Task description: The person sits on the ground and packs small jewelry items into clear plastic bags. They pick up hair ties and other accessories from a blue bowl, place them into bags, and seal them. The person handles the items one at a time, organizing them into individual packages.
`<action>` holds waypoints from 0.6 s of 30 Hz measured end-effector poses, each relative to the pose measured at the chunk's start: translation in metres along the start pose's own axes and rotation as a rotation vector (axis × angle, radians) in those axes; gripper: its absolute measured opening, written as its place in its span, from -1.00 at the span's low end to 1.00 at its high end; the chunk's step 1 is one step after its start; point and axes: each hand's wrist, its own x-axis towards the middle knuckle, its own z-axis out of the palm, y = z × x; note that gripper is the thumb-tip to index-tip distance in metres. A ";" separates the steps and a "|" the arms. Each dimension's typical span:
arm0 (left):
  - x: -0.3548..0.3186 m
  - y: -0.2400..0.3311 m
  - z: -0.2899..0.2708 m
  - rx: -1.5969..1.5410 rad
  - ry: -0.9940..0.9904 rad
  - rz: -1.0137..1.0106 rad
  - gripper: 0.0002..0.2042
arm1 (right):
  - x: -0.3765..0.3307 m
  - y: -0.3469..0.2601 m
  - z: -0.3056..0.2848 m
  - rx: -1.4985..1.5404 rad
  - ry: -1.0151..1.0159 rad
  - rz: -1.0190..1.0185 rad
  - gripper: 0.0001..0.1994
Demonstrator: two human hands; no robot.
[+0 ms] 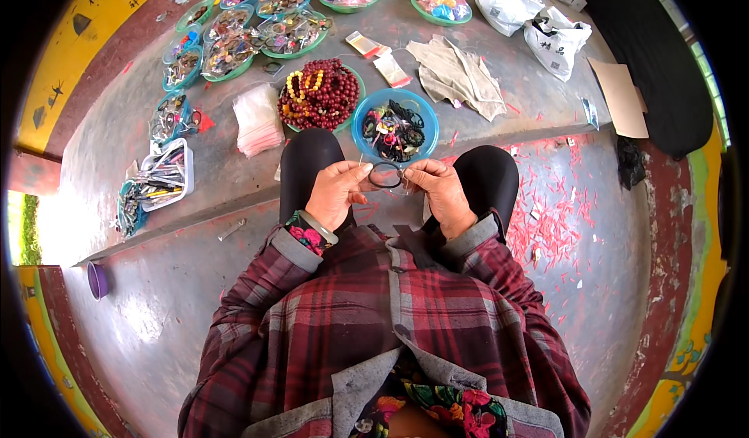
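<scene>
My left hand [337,192] and my right hand [439,191] meet in front of me, above my knees, and together pinch a small black ring-shaped bracelet [385,176] with a thin clear bag around it. Just beyond the hands, on a low grey step, stands a blue bowl [425,110] filled with dark bracelets and hair ties. To its left sits a green bowl [358,84] heaped with dark red and yellow bead strings [321,93].
A stack of clear plastic bags [257,120] lies left of the beads. Several green and blue bowls of trinkets [234,44] line the back left. A white tray of tools [165,176], a beige cloth [459,73], white shopping bags [530,17] and cardboard [620,95] lie around. Pink scraps [546,212] litter the floor.
</scene>
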 end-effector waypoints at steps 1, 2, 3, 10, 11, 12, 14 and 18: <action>0.000 0.001 0.000 0.017 -0.001 -0.010 -0.82 | 0.000 0.001 -0.001 -0.001 -0.006 0.004 -0.90; -0.001 0.001 0.000 0.034 -0.002 -0.020 -0.82 | 0.000 0.002 -0.002 -0.003 -0.012 0.008 -0.90; 0.000 0.000 -0.001 0.055 0.013 -0.002 -0.82 | 0.000 0.002 -0.002 -0.004 -0.019 0.011 -0.89; 0.000 -0.012 0.001 0.235 0.094 0.165 -0.85 | -0.003 -0.003 0.003 0.035 -0.021 0.086 -0.85; 0.000 -0.013 0.001 0.263 0.091 0.189 -0.85 | -0.003 -0.005 0.004 0.031 -0.020 0.096 -0.85; 0.000 -0.013 0.002 0.309 0.083 0.196 -0.85 | -0.004 -0.006 0.004 0.027 -0.019 0.107 -0.86; -0.001 -0.014 0.002 0.400 0.067 0.208 -0.85 | -0.004 -0.004 0.001 -0.009 -0.041 0.112 -0.88; 0.000 -0.016 0.002 0.394 0.026 0.211 -0.84 | -0.001 0.004 -0.003 -0.053 -0.063 0.094 -0.91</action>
